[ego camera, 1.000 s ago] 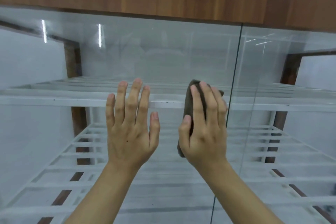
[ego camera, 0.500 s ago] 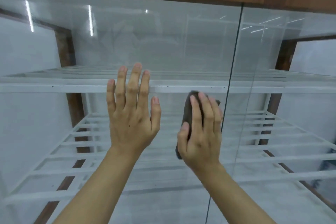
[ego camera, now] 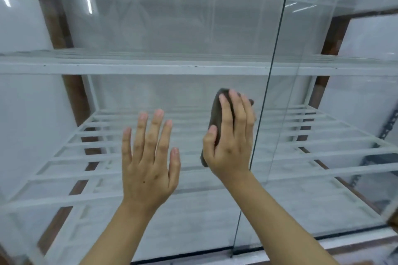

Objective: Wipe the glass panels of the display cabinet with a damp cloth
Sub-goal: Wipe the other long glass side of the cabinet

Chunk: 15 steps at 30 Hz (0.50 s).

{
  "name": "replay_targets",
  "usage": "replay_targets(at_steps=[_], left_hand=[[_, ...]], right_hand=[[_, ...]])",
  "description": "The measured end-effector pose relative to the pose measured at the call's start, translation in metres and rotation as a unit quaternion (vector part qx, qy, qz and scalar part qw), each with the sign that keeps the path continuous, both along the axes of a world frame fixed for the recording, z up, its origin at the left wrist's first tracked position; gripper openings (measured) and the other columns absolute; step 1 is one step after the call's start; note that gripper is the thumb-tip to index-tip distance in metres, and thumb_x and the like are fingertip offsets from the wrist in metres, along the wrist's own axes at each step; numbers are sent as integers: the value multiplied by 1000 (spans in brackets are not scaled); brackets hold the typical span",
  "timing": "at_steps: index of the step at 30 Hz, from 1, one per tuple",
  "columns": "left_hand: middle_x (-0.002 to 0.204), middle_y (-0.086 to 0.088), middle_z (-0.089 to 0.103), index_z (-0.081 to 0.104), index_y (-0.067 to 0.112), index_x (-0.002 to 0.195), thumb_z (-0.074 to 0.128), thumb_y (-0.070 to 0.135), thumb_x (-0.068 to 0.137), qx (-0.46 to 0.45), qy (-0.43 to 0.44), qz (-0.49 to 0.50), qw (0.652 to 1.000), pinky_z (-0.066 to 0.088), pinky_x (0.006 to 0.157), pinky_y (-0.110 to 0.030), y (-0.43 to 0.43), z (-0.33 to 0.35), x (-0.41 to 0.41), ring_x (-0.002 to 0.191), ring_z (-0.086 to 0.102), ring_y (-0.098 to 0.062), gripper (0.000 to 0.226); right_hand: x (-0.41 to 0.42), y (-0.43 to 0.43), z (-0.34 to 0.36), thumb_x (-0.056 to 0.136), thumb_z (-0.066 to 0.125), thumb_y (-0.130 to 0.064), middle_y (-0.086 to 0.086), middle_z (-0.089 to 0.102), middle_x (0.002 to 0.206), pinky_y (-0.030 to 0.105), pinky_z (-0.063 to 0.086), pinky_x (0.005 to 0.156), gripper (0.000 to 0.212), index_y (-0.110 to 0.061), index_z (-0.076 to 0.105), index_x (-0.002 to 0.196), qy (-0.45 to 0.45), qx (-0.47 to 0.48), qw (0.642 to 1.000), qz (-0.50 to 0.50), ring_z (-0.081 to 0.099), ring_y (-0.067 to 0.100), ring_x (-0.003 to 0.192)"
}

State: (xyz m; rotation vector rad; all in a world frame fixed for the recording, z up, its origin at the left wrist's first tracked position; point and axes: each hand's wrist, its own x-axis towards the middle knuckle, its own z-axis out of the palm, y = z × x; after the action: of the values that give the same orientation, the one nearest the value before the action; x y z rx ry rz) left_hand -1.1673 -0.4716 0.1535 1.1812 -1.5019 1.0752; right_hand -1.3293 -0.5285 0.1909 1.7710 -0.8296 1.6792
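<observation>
Grey cloth [ego camera: 216, 114] held in right hand [ego camera: 231, 142] against glass panel [ego camera: 172, 28]; left hand [ego camera: 148, 165] spread, apparently touching.

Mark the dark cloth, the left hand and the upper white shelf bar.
Dark grey cloth [ego camera: 216, 112]: head view, the bare strip left of the fingers.
Left hand [ego camera: 148, 165]: head view, middle of its back.
Upper white shelf bar [ego camera: 150, 69]: head view, its front face.
</observation>
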Motion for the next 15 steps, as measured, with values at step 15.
replay_targets(at_steps=[15], left_hand=[[173, -4, 1, 13, 11, 163, 39, 32, 109, -1, -39, 33, 999, 3, 129, -49, -19, -18, 17, 159, 3, -27, 64]], right_hand=[[20, 1, 5, 97, 41, -12, 28, 46, 149, 56, 31, 120, 50, 10, 50, 141, -81, 0, 997, -7, 37, 43, 143]])
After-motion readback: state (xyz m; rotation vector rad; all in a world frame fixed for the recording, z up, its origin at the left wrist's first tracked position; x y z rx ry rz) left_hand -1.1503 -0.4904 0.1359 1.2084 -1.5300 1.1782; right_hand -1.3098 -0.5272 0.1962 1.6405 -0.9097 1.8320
